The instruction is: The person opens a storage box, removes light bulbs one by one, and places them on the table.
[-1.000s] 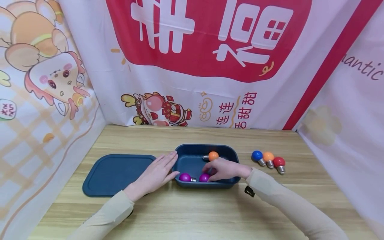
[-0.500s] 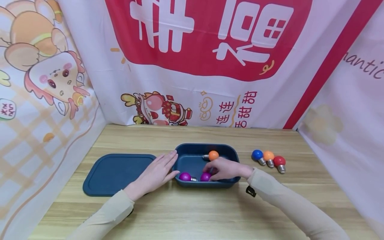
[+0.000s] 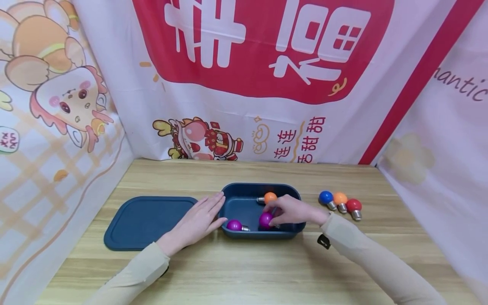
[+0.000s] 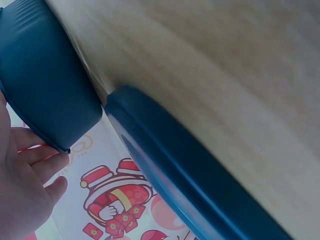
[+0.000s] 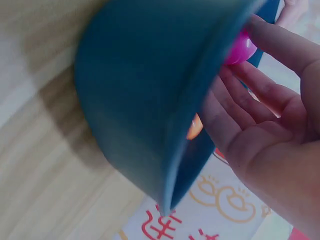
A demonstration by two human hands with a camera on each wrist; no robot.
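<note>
A dark blue box (image 3: 240, 207) stands mid-table. My left hand (image 3: 200, 220) rests on its left end with fingers straight against the rim; the left wrist view shows those fingers (image 4: 50, 162) touching the box edge. My right hand (image 3: 291, 210) reaches into the box and pinches a purple light bulb (image 3: 265, 220) between thumb and fingers. In the right wrist view the same purple bulb (image 5: 242, 50) shows behind the box wall, its base hidden. A second purple bulb (image 3: 234, 225) lies at the near left inside, and an orange bulb (image 3: 270, 197) lies along the far wall.
Left of the box a flat dark blue lid (image 3: 148, 222) lies on the wooden table (image 3: 244, 271), partly under the left forearm. To the right lie a blue bulb (image 3: 326, 197), an orange bulb (image 3: 340, 198) and a red bulb (image 3: 354, 205). Printed cloth (image 3: 213, 97) hangs behind.
My right hand has raised the purple bulb slightly from the near wall and shifted it a little right and away from me. The left hand stays put.
</note>
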